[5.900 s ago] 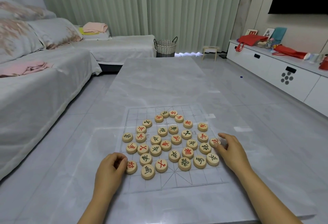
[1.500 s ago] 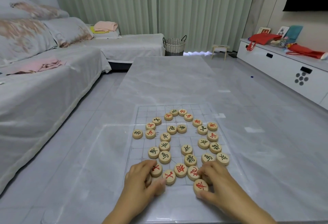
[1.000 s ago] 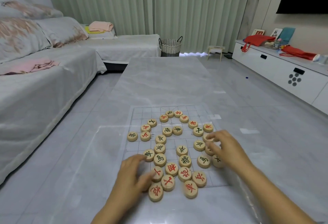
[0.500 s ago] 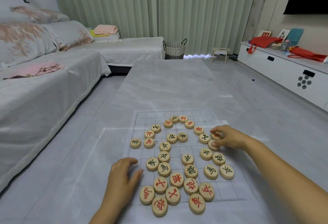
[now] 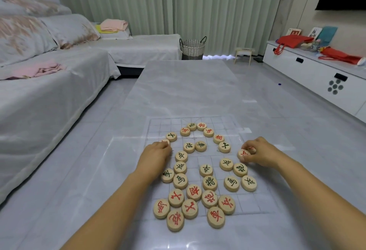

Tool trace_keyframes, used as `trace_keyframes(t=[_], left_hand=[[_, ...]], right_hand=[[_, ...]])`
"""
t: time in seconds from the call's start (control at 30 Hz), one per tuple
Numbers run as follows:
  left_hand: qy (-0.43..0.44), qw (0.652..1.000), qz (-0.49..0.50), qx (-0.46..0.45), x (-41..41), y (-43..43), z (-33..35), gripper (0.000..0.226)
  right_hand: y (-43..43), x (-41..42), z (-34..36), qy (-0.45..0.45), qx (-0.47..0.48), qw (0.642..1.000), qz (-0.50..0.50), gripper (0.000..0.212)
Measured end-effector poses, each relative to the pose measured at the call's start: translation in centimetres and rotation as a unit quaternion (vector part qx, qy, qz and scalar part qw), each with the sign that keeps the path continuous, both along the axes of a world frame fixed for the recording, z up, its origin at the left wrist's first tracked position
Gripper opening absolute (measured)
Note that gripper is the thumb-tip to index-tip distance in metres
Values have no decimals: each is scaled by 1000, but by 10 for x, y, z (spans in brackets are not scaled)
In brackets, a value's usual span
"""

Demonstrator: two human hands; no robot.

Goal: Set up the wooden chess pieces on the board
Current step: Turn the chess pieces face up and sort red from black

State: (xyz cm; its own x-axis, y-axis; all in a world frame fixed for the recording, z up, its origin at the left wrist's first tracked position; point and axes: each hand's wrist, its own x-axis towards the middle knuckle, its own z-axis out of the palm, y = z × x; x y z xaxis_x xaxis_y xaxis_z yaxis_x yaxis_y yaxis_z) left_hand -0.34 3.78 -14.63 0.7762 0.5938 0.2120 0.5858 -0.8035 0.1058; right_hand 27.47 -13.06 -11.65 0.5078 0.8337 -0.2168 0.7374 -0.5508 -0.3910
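A clear gridded chess board (image 5: pixel 249 208) lies on the grey marble table (image 5: pixel 184 87). Several round wooden pieces with red or black characters sit scattered on it; a red-marked cluster (image 5: pixel 193 208) lies nearest me. My left hand (image 5: pixel 155 157) reaches to the board's left side, fingertips on a red-marked piece (image 5: pixel 165 142) that they partly hide. My right hand (image 5: pixel 259 152) is at the right side, its fingers curled round a red-marked piece (image 5: pixel 243 153), with a second red piece (image 5: pixel 251 148) half hidden under the fingers.
A grey covered sofa (image 5: pixel 49 83) runs along the left. A wicker basket (image 5: pixel 193 47) and small stool (image 5: pixel 243 54) stand beyond the table's far end. A white cabinet (image 5: pixel 316 75) with red bags lines the right wall.
My left hand has gone from the near left corner up to the board's left side, onto a red piece. My right hand has drawn a red piece rightward and slightly nearer.
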Motion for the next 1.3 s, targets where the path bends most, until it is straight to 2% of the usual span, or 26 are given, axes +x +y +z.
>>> trace_keyframes(t=[0.07, 0.17, 0.3, 0.37, 0.57, 0.73, 0.83, 0.93, 1.0, 1.13, 1.2, 1.3], left_hand=[[-11, 1000, -20, 5, -8, -5, -3, 29], [-17, 999, -33, -3, -28, -11, -6, 37], [-28, 999, -34, -7, -55, -22, -5, 34], [-17, 999, -36, 21, -66, -25, -8, 35], [-112, 991, 30, -69, -64, -24, -14, 45], [-73, 993, 33, -90, -40, -8, -2, 55], [-12, 995, 17, -93, -29, 1, -6, 49], [6, 995, 1, -102, -29, -2, -16, 46], [16, 996, -15, -92, -37, -9, -19, 59], [-13, 993, -47, -108, -67, -21, -24, 105], [-33, 990, -45, -131, -83, -31, -21, 107], [-79, 978, -24, -193, -103, -50, -17, 95]], right_hand=[[-19, 2, -2, -13, 0, 1000, -13, 35], [-57, 1, -5, -11, 6, 1000, -26, 27], [-98, -20, -8, -6, 22, 1000, -17, 22], [-110, -36, -10, -15, 32, 999, -2, 23], [-114, -78, -15, -53, 46, 997, 24, 37], [-111, -102, -19, -63, 64, 995, 41, 42], [-109, -108, -19, -58, 65, 995, 37, 41], [-109, -111, -20, -52, 72, 995, 38, 43], [-110, -111, -20, -55, 73, 995, 38, 44], [-111, -117, -20, -54, 70, 995, 39, 45], [-111, -123, -21, -56, 69, 995, 40, 45], [-110, -132, -23, -56, 70, 996, 27, 46]])
